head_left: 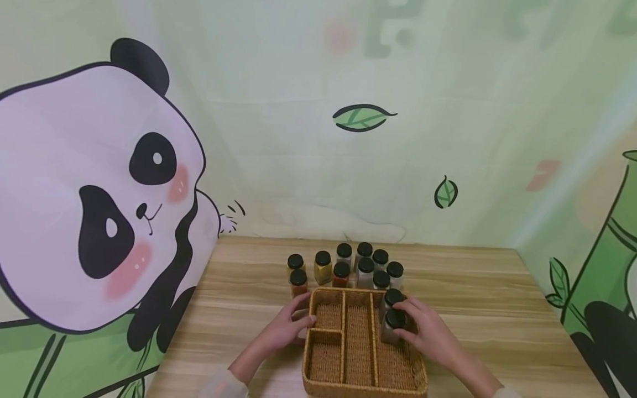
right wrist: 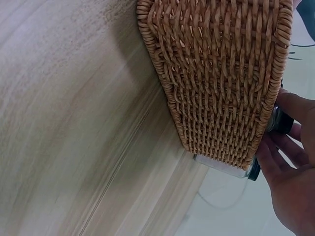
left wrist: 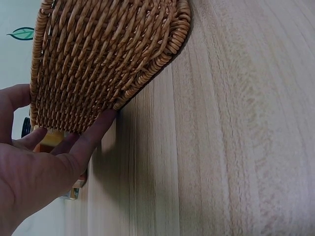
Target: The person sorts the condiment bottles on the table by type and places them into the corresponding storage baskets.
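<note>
A wicker basket (head_left: 343,309) with several compartments lies in front of me. My left hand (head_left: 287,327) holds its back left corner, thumb over the rim and fingers against the outer wall; the left wrist view shows a fingertip by the lower edge. Two black-capped spice jars stand upright one behind the other in the right compartment, a nearer jar (head_left: 391,334) and a farther jar (head_left: 393,297). With thumb and fingers my right hand (head_left: 427,329) grips the nearer one near its cap, index finger beside the farther cap. The right wrist view hides most of both jars behind the wicker wall.
Behind the basket stand several more black-capped jars, among them a yellow-filled jar (head_left: 323,270), a red-filled jar (head_left: 340,276) and a grey one (head_left: 365,275). The wooden table (head_left: 487,298) ends at a panda-printed backdrop (head_left: 298,166).
</note>
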Action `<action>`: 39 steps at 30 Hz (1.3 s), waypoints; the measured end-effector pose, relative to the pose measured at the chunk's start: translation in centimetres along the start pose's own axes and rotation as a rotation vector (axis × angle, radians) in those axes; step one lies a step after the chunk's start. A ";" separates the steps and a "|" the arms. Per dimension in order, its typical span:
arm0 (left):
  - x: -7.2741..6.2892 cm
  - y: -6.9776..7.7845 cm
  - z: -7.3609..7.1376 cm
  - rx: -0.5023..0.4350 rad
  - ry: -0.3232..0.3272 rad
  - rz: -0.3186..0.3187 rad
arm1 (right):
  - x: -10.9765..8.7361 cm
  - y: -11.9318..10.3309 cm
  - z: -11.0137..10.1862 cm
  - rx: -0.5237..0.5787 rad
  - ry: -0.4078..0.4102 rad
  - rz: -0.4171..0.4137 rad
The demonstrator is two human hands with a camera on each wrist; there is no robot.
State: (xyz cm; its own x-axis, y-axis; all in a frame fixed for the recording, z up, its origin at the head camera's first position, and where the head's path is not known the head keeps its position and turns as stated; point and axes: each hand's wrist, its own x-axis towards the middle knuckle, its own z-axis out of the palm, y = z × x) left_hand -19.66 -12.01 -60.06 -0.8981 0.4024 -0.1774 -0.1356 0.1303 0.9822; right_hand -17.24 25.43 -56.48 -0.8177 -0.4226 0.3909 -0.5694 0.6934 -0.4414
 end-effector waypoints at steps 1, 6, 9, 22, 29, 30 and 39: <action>0.0 0.0 0.0 -0.004 -0.001 -0.003 | 0.0 -0.1 -0.1 0.004 -0.004 0.005; 0.2 -0.2 0.0 -0.014 -0.004 -0.007 | 0.0 -0.3 -0.2 0.017 -0.013 0.017; 0.3 -0.3 0.0 -0.017 -0.003 -0.014 | 0.0 -0.4 -0.3 0.019 -0.019 0.023; 0.2 -0.2 0.1 -0.023 -0.009 -0.003 | 1.0 -0.3 -4.1 0.017 0.013 0.086; 0.1 0.1 -0.1 -0.022 -0.005 -0.014 | 3.9 1.2 -5.8 0.105 0.059 0.095; 0.1 0.1 -0.1 -0.024 -0.005 -0.015 | 4.3 1.4 -5.8 0.117 0.064 0.094; 0.1 -0.2 0.0 -0.035 -0.006 -0.001 | 7.3 3.8 -4.2 0.120 -0.012 0.191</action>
State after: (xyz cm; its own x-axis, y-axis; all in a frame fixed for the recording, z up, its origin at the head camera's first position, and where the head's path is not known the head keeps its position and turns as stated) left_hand -19.74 -11.98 -60.32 -0.8954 0.4078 -0.1786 -0.1512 0.0987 0.9836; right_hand -25.05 27.44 -51.89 -0.9120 -0.2981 0.2816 -0.4098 0.6875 -0.5994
